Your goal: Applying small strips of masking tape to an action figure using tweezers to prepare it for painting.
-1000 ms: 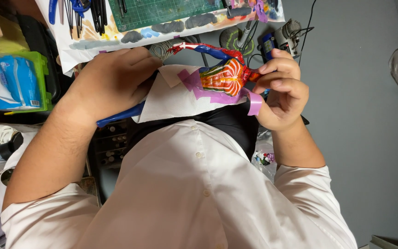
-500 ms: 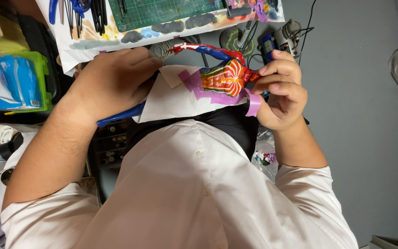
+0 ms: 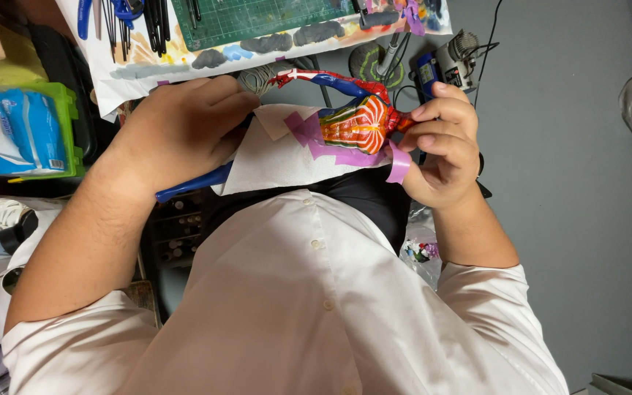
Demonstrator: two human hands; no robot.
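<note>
**Above the lap: a painted figure held at both ends**

Over the lap, in front of the white shirt (image 3: pixel 309 307), both hands hold a painted figure (image 3: pixel 356 121) wrapped partly in white paper (image 3: pixel 276 157) and purple tape (image 3: pixel 330 150). The left hand (image 3: pixel 177 132) is closed over the paper-covered end, fingers curled down on it; a blue handle (image 3: pixel 188 186) pokes out beneath the palm, though whether it is gripped I cannot tell. The right hand (image 3: pixel 440 146) pinches the orange tip of the figure between thumb and bent fingers, a loose tape tab (image 3: pixel 398 164) hanging just below.

Against the picture from a second ago almost nothing has shifted: same hold, same tilt, the right fingers only slightly regrouped. It reads as steady, fine work, not a move.

Room is tight. Far off lies a green cutting mat (image 3: pixel 257 18) on paint-smeared paper with pens (image 3: pixel 156 25); a rotary tool (image 3: pixel 455 58) sits just beyond the right hand. To the left stands a green bin (image 3: pixel 71 124) with a blue pack (image 3: pixel 27 132). The right shows bare grey floor (image 3: pixel 572 183)
</note>
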